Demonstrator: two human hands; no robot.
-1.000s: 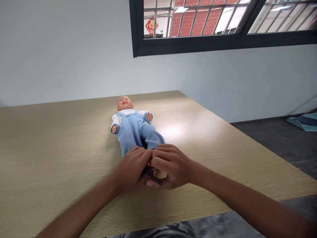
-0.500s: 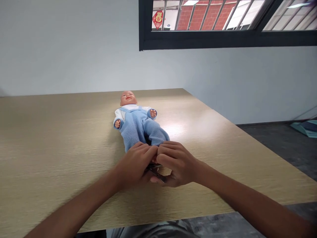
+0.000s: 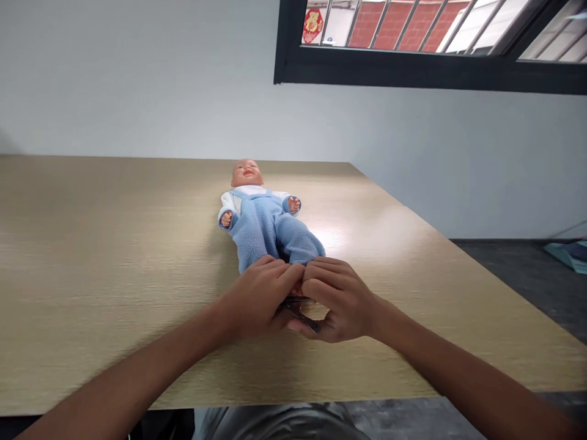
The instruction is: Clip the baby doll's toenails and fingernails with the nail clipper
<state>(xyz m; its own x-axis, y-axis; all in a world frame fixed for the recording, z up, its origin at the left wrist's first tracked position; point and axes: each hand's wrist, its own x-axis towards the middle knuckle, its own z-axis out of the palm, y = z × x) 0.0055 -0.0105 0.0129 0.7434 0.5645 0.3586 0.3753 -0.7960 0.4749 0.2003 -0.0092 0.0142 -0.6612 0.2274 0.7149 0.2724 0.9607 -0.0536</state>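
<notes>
A baby doll (image 3: 259, 223) in fuzzy blue overalls and a white top lies on its back, head away from me. My left hand (image 3: 261, 292) is closed at the doll's feet, its fingers curled over the foot. My right hand (image 3: 342, 298) meets it there, its fingertips touching the left hand's. Between thumb and fingers the right hand has a small dark metal nail clipper (image 3: 306, 316), its lever spread from its body. The clipper's jaws and most of the doll's foot are hidden behind my fingers.
The doll rests on a wide wood-grain table (image 3: 137, 244), whose right edge slants away beside a dark grey floor (image 3: 495, 269). Behind it rises a pale wall (image 3: 137, 79) with a barred, dark-framed window (image 3: 413, 67). A teal item (image 3: 568, 255) lies on the floor at far right.
The view has shifted, so doll and hands appear slightly farther right and higher. Both hands keep nearly the same hold at the doll's feet, and the clipper's lever still stands apart.
</notes>
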